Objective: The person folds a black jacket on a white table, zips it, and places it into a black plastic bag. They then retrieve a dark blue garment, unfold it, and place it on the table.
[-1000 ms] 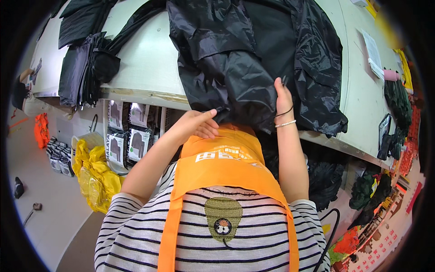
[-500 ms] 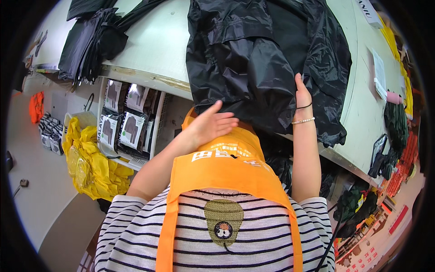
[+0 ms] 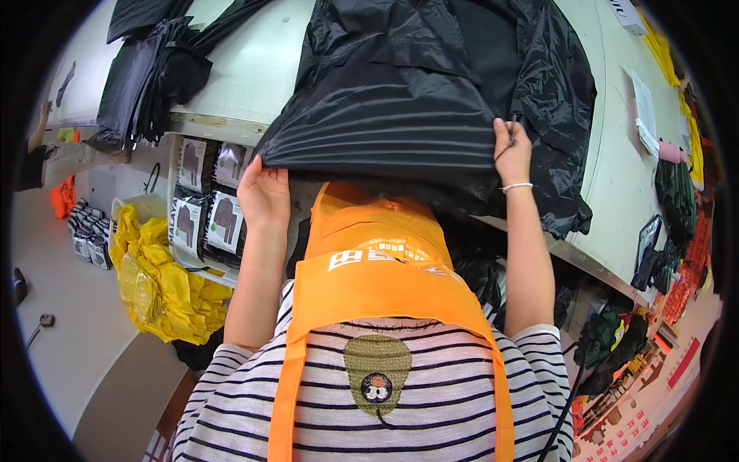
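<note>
My left fingers (image 3: 267, 182) pinch a black garment (image 3: 377, 115) by the left end of its near edge. My right fingers (image 3: 503, 140) pinch the right end, so it's tight between. It looks thin, light, soft and a bit slippery, so both ends seem good to hold. It lies on the worktop (image 3: 604, 96), past the front edge. Dark cloths (image 3: 146, 85) lie further left.

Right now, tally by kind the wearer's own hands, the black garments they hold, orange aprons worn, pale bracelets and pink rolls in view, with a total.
Hands, left hand and right hand: 2
Black garment held between them: 1
Orange apron worn: 1
Pale bracelet on the right wrist: 1
Pink roll: 1
Total: 6
</note>
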The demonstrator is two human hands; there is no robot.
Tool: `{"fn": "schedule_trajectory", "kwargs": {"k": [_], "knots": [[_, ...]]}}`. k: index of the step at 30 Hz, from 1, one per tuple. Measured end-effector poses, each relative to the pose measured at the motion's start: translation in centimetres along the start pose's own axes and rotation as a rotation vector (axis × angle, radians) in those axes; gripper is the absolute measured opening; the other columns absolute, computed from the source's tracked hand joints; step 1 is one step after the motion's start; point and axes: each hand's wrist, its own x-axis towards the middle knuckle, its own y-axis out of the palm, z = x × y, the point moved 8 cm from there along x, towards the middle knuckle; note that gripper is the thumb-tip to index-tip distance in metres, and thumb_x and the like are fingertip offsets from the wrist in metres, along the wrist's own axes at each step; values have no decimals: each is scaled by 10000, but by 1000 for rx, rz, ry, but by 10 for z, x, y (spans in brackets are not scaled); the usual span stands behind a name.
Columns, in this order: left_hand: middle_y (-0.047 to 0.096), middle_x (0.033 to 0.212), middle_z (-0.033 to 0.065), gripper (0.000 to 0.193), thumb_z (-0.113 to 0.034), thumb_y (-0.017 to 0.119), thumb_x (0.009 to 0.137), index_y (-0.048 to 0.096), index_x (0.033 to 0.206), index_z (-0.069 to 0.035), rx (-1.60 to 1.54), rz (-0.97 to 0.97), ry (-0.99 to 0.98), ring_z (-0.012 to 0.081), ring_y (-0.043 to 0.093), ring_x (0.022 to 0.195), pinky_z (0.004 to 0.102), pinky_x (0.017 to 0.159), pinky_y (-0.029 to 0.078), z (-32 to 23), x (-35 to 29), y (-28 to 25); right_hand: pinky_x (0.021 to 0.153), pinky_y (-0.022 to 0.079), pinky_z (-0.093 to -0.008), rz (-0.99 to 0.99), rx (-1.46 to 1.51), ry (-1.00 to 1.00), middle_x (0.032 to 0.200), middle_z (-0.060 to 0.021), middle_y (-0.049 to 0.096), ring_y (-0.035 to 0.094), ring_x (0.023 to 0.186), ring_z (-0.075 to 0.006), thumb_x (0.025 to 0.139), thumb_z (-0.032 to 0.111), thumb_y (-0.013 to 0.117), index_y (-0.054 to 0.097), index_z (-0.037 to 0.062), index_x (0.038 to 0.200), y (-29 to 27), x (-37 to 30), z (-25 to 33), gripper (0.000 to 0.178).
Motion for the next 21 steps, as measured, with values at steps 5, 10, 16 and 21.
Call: {"fn": "schedule_trajectory", "kwargs": {"k": [5, 10, 16, 21], "knots": [[577, 1101, 98, 247, -212, 467, 919, 532, 1068, -26, -68, -94, -64, 217, 545, 1022, 344, 922, 430, 17, 19, -34, 700, 478, -298, 184, 624, 727, 868, -119, 653, 611, 768, -202, 906, 344, 569, 602, -21, 947, 40, -36, -32, 368], [561, 1180, 118, 316, -235, 440, 959, 498, 1159, 2, 31, -62, -101, 227, 527, 1103, 359, 984, 405, 29, 26, -51, 577, 449, -284, 393, 637, 908, 819, -65, 606, 577, 666, -173, 907, 438, 531, 587, -8, 974, 48, -88, -45, 454], [547, 1215, 116, 336, -240, 453, 967, 491, 1180, 17, 91, -58, -80, 219, 529, 1109, 342, 971, 415, 29, 40, -65, 356, 230, -177, 617, 546, 860, 556, 74, 426, 344, 407, -13, 798, 230, 710, 508, 83, 843, 46, -138, -32, 254], [542, 1225, 126, 335, -235, 443, 970, 489, 1180, 22, 127, -108, -122, 234, 525, 1128, 360, 983, 416, 33, 43, -72, 510, 352, -178, 599, 678, 783, 659, 52, 487, 442, 554, -25, 758, 59, 698, 516, 45, 931, 42, -147, -34, 251]]}}
